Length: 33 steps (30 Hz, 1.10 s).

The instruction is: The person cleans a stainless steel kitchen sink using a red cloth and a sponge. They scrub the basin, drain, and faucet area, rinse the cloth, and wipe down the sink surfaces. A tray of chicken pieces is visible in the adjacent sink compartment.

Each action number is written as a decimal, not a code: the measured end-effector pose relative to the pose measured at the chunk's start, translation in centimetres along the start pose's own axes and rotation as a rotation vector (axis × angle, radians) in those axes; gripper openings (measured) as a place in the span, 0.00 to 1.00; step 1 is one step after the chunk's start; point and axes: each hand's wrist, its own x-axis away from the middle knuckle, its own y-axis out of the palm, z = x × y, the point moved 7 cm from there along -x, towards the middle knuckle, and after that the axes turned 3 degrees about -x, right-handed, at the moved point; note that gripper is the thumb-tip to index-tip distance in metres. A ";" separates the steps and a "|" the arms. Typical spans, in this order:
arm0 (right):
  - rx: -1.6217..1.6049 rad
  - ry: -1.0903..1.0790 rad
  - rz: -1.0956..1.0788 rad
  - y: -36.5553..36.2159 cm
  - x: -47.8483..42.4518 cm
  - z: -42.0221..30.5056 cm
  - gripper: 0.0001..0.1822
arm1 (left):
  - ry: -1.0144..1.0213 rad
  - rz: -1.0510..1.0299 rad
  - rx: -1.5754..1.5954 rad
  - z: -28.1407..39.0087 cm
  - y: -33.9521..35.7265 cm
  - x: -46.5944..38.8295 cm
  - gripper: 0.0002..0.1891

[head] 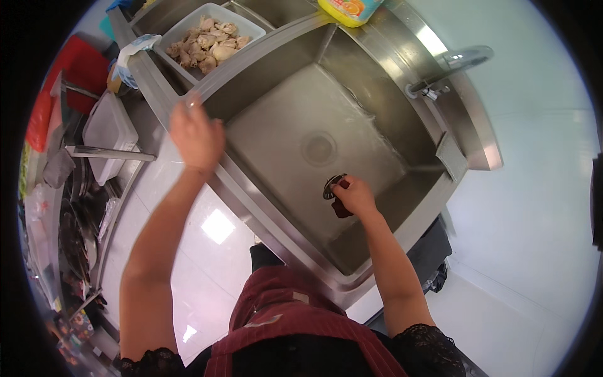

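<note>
My right hand (356, 195) is inside the stainless steel sink basin (264, 108), gripping a round metal sink strainer (332, 186). A dark red piece (342, 208), possibly cloth, shows under the same hand's fingers. Just beyond the strainer lies the round drain (319, 149) in the basin floor, which looks wet. Blurred by motion, my left hand (195, 134) is over the near left rim of the sink with no object visible in it. Its thumb stands away from the other fingers; whether it touches the rim, I cannot tell.
A white tub (256, 32) of raw chicken pieces (212, 42) sits in the adjoining basin. A patterned cloth (134, 54) drapes over the rim. The faucet (443, 73) rises at the back, a grey pad (452, 156) lies at the right corner, and a yellow bottle (348, 12) stands behind.
</note>
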 end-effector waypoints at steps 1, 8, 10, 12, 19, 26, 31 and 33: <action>-0.078 0.031 -0.021 -0.7 1.5 -0.8 0.13 | 0.046 -0.137 0.289 3.8 -0.9 0.7 0.33; -0.184 -0.178 -0.041 -2.9 6.9 -5.0 0.10 | -0.560 -1.374 1.631 18.7 -2.2 12.7 0.35; -0.237 -0.262 -0.061 -3.0 8.0 -5.6 0.10 | -0.673 -1.497 1.809 19.9 -2.9 13.3 0.34; -0.276 -0.279 -0.042 -4.2 9.7 -6.8 0.10 | -0.703 -1.465 1.876 20.4 -3.0 13.0 0.32; -1.403 -0.293 0.064 -8.1 10.4 -2.9 0.23 | -1.072 -1.347 2.312 21.2 -2.8 13.3 0.28; -0.291 -0.489 0.507 -6.0 9.8 -5.9 0.27 | -1.247 -1.274 2.156 23.2 -2.2 14.4 0.26; -0.121 -0.811 0.359 -4.3 9.2 -8.6 0.22 | -1.273 -1.240 2.022 23.0 -1.9 14.3 0.30; -0.107 -0.872 0.280 -3.9 9.5 -9.2 0.20 | -1.287 -1.237 2.105 22.5 -1.7 13.9 0.31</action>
